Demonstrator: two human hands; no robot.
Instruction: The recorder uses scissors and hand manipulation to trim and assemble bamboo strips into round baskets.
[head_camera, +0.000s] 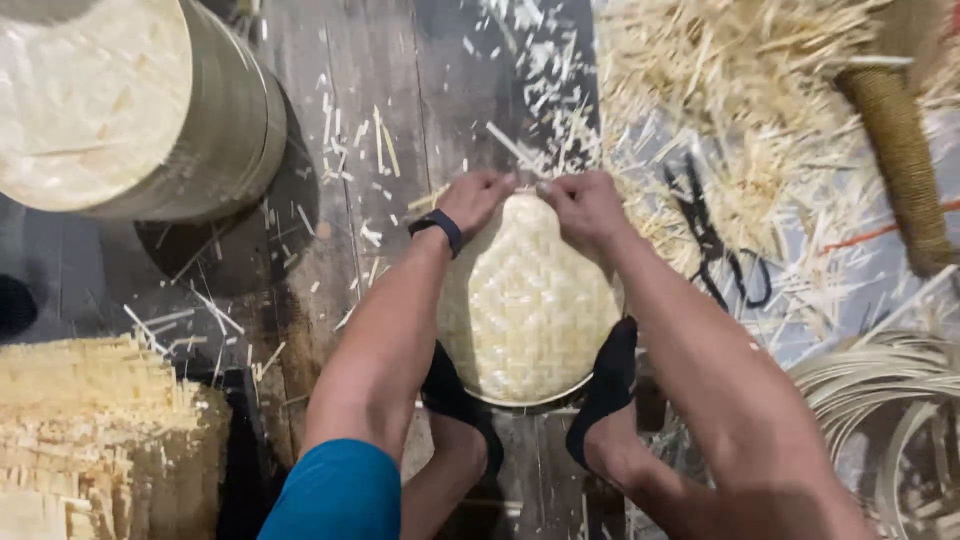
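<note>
**Pinching the far edge of a woven bamboo piece braced between the feet**

Pinching at the far edge, the woven bamboo piece is held by both hands at once: the left hand, with a black wristband on its wrist, and the right hand are each closed on the top rim, close together, so the weave there can be worked with the fingertips. The piece is stood on the wooden floor and is clamped on either side by the feet in black sandals, which appears to keep it steady and leave both hands free of holding its weight.

No contents can be seen in the woven piece; only its outer weave is shown. A large round drum-like container is laid at the upper left, its pale face turned to the camera and its inside hidden. Bamboo slivers are strewn about, stacked strips are piled at the lower left, black scissors are left to the right, and coiled splints are gathered at the lower right.
</note>
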